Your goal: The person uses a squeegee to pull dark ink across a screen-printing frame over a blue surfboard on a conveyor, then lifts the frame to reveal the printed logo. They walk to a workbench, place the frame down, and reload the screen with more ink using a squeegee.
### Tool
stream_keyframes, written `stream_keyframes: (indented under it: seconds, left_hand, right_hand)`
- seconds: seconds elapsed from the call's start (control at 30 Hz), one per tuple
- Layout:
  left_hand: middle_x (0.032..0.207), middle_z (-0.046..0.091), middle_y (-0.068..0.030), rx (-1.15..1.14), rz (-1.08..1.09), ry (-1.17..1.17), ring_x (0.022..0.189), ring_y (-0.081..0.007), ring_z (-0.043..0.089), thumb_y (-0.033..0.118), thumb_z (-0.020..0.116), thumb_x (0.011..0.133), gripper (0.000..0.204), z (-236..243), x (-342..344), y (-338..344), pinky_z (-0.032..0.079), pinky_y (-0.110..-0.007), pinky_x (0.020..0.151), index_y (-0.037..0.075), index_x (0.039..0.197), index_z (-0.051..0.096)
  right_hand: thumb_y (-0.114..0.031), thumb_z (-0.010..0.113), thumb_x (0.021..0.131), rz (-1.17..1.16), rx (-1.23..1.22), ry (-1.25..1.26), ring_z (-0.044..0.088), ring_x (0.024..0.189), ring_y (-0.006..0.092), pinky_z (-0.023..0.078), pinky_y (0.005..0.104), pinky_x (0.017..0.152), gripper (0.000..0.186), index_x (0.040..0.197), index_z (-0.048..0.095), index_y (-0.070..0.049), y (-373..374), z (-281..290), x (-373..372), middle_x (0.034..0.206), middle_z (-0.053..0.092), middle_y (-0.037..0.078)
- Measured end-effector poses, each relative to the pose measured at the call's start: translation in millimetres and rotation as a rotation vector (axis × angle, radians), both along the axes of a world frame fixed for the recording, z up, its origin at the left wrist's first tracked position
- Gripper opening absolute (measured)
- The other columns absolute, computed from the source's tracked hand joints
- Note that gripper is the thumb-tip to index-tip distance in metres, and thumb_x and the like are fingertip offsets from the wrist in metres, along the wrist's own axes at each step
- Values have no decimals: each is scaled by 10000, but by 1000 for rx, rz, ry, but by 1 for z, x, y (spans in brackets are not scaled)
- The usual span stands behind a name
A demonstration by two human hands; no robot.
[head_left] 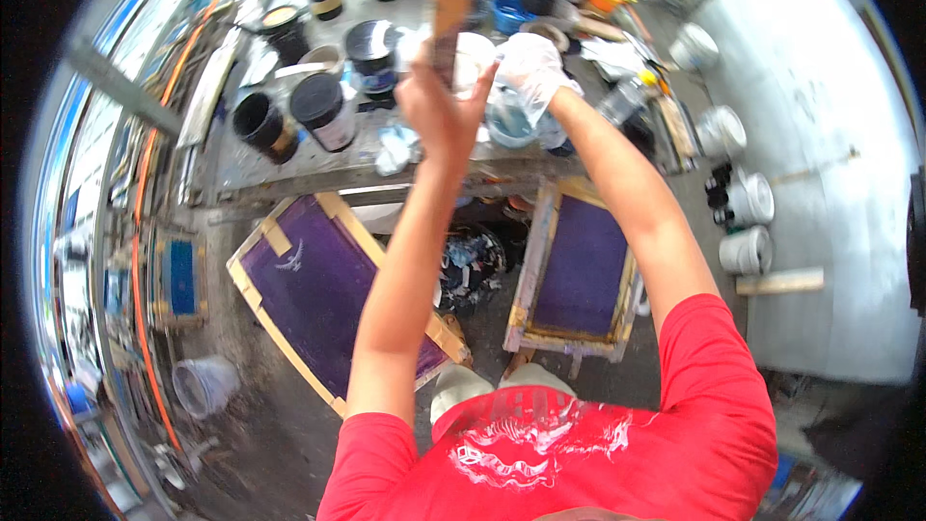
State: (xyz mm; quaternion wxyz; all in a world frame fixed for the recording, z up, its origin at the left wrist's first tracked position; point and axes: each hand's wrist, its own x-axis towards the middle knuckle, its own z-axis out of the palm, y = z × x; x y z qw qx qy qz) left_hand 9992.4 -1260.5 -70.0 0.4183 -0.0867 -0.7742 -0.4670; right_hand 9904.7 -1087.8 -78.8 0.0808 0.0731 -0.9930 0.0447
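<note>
My left hand [442,111] grips a long wooden bar [451,14], apparently a squeegee seen edge-on, held upright over the workbench. It is tan and brown and blurred by motion. A crumpled white rag [531,66] is in my right hand [562,101], and its folds hide most of the fingers. Just below the rag stands a clear tub [509,125] with bluish liquid. Left of my left hand are dark ink tubs, one with a black lid [318,101] and one wide and open [371,48]. A pale crumpled cloth [395,148] lies at the bench's near edge.
Two purple-meshed printing screens, a larger [313,265] and a smaller [579,265], lean below the bench [338,171]. Between them sits a bin of dark waste [473,265]. White buckets [721,131] line the right side. A clear bottle [625,96] lies near the bench's right end.
</note>
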Motion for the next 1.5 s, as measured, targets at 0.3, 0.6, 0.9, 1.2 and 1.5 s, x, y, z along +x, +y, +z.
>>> stream_keyframes:
  seconds: [0.3,0.6,0.9,1.2,1.5]
  left_hand:
    - [961,614,-188,6,19,302,789,-359,595,96,704,670,554,-31,-23,-2,441,-449,736,-55,1172,527]
    - [939,619,-119,62,-71,221,796,-300,604,62,722,603,586,-18,-16,-5,416,-419,743,5,1150,523]
    - [951,657,-85,103,-67,241,767,-252,631,89,727,646,540,-20,-18,-3,411,-397,725,47,1145,524]
    - [751,592,-11,133,-116,267,653,-166,583,59,642,801,360,-17,-19,-8,408,-357,666,40,1152,561]
    - [855,590,-20,103,-162,287,692,-153,568,62,634,776,476,-19,-19,-15,384,-341,679,10,1243,558]
  right_hand:
    - [-374,616,817,-58,149,-257,677,827,318,530,404,752,365,954,731,-55,-34,-83,-147,905,715,161]
    - [-207,549,914,537,375,-42,650,793,287,514,381,744,243,1018,703,-50,-39,-59,-157,880,706,137]
    - [-195,580,901,397,-411,-56,644,832,274,507,347,748,170,950,642,-44,20,-37,-178,880,686,120]
    - [-266,573,923,396,-1207,-120,671,824,216,532,328,748,302,1117,637,-45,41,8,-157,937,690,72]
    - [-504,552,956,246,-2105,-785,425,649,136,398,309,581,372,909,503,-138,83,83,-27,772,465,1]
